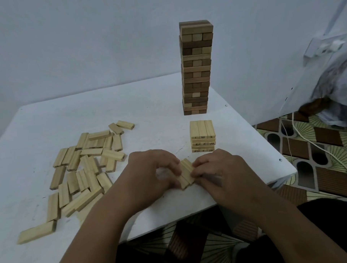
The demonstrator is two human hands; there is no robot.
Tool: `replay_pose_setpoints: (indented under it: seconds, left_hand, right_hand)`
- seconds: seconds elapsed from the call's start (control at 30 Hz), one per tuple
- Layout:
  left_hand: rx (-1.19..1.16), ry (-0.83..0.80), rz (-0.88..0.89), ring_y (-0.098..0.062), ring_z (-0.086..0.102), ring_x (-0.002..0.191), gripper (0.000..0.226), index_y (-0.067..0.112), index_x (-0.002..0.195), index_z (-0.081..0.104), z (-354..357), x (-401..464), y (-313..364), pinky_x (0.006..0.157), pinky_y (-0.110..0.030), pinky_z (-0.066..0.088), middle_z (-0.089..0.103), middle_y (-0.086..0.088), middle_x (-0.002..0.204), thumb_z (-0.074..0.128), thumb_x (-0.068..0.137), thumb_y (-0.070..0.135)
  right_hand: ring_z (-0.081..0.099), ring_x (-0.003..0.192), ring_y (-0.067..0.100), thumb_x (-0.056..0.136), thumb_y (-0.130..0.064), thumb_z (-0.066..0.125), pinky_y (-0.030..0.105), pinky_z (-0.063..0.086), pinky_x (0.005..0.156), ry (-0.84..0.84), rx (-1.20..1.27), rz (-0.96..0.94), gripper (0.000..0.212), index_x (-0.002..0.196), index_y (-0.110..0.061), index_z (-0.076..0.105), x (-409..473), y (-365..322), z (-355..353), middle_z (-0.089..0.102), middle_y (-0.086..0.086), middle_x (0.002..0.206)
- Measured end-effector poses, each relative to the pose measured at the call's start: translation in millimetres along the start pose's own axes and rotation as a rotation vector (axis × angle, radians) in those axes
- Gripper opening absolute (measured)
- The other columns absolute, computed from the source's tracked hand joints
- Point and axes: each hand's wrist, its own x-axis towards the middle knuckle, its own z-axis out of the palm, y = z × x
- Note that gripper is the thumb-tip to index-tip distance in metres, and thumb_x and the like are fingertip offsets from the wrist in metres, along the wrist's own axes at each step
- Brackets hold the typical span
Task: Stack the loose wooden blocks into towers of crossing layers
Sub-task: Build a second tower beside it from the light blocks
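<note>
Both hands pinch a small group of pale blocks at the counter's near edge.

Left hand [150,170] and right hand [216,169] are closed from either side on the held blocks [186,173], which lie side by side, slanted, on the white counter [147,104]; fingertips cover the group's flanks, so the exact count cannot be told; a short tower [202,136] of pale numbered blocks stands just beyond the hands at 12 o'clock, apart from them; a tall tower [196,68] of mixed dark and pale blocks stands further back on the same line, near the wall; the loose blocks [84,169] lie scattered and overlapping at 9 o'clock of the hands, some touching the left forearm's edge; at 3 o'clock, off the counter, a white cable [316,145] trails over patterned floor [319,172]; nothing lies between the hands and the short tower.
</note>
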Motion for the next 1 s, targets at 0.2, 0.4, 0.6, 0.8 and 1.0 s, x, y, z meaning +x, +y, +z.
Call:
replay_pose_setpoints:
  seconds: [0.2,0.4,0.6,0.8,1.0]
  left_hand:
    - [-0.029,0.037,0.052,0.003,0.065,0.088,0.012,0.030,0.067,0.078,7.0,-2.6,-3.3,0.087,-0.016,0.044,0.071,0.020,0.092,0.088,0.066,0.022]
    - [-0.068,0.045,0.078,0.002,0.065,0.088,0.005,0.034,0.069,0.076,8.4,-5.4,-3.8,0.089,-0.049,0.048,0.070,0.022,0.096,0.076,0.067,0.039]
    - [-0.105,0.046,0.056,-0.001,0.065,0.094,0.007,0.035,0.070,0.076,9.6,-5.2,-5.9,0.093,-0.050,0.046,0.069,0.023,0.096,0.076,0.066,0.040]
    - [-0.111,0.049,0.057,0.000,0.065,0.094,0.005,0.034,0.068,0.076,10.5,-4.0,-6.7,0.091,-0.049,0.046,0.069,0.023,0.094,0.076,0.065,0.038]
    - [0.015,0.007,0.064,0.003,0.055,0.102,0.010,0.041,0.075,0.075,5.1,-5.5,-7.9,0.100,-0.043,0.031,0.065,0.028,0.103,0.081,0.074,0.032]
  right_hand:
    - [0.061,0.090,0.009,0.078,-0.028,0.068,0.018,0.043,0.079,0.013,0.004,0.010,0.013,0.086,-0.027,0.079,3.1,0.5,1.4,0.072,-0.012,0.096]
    - [0.064,0.084,0.011,0.075,-0.022,0.070,0.017,0.043,0.077,0.083,-0.009,-0.009,0.010,0.078,-0.025,0.079,5.0,-1.3,4.0,0.074,-0.011,0.090]
    - [0.063,0.088,0.009,0.077,-0.027,0.072,0.026,0.051,0.076,0.053,0.017,-0.004,0.010,0.083,-0.026,0.079,4.1,-1.4,3.8,0.073,-0.012,0.094]
    - [0.056,0.095,0.003,0.062,-0.068,0.067,0.021,0.045,0.081,0.027,0.066,0.105,0.045,0.086,-0.030,0.075,-0.5,-14.4,0.7,0.066,-0.020,0.099]
    - [0.053,0.091,0.002,0.061,-0.059,0.072,0.021,0.045,0.077,0.054,0.086,0.174,0.033,0.078,-0.030,0.069,3.6,-19.0,7.0,0.064,-0.019,0.088]
